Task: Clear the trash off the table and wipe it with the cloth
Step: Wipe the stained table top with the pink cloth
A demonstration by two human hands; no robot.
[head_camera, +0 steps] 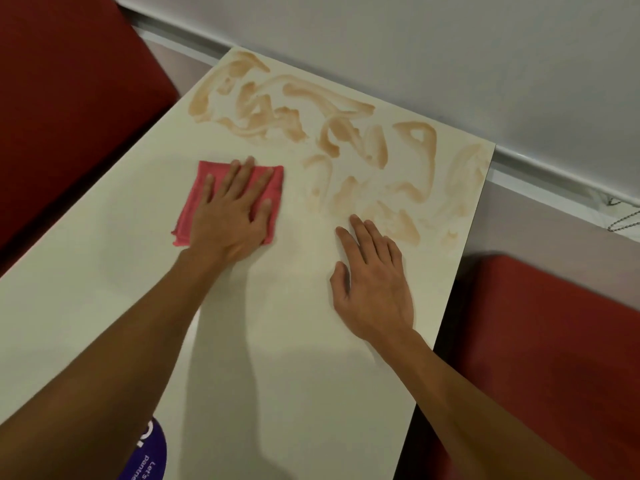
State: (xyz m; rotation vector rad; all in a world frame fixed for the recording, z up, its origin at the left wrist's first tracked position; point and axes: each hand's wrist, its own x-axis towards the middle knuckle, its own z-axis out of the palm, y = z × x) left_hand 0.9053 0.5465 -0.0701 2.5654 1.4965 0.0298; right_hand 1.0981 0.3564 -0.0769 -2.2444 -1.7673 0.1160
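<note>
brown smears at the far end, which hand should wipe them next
Probably left: the left hand lies flat on the pink cloth, just short of the brown smears; the right hand rests bare on the table.

left hand flat, fingers spread | right hand flat, palm down

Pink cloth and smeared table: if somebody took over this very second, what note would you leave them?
Left hand: open, pressed flat on the folded pink cloth at mid-table.
Right hand: open, flat on the cream rectangular table, holding nothing.
Done: no trash in view on the table; the near half looks clean.
To do: brown smears across the far half, by the wall, need wiping.
</note>
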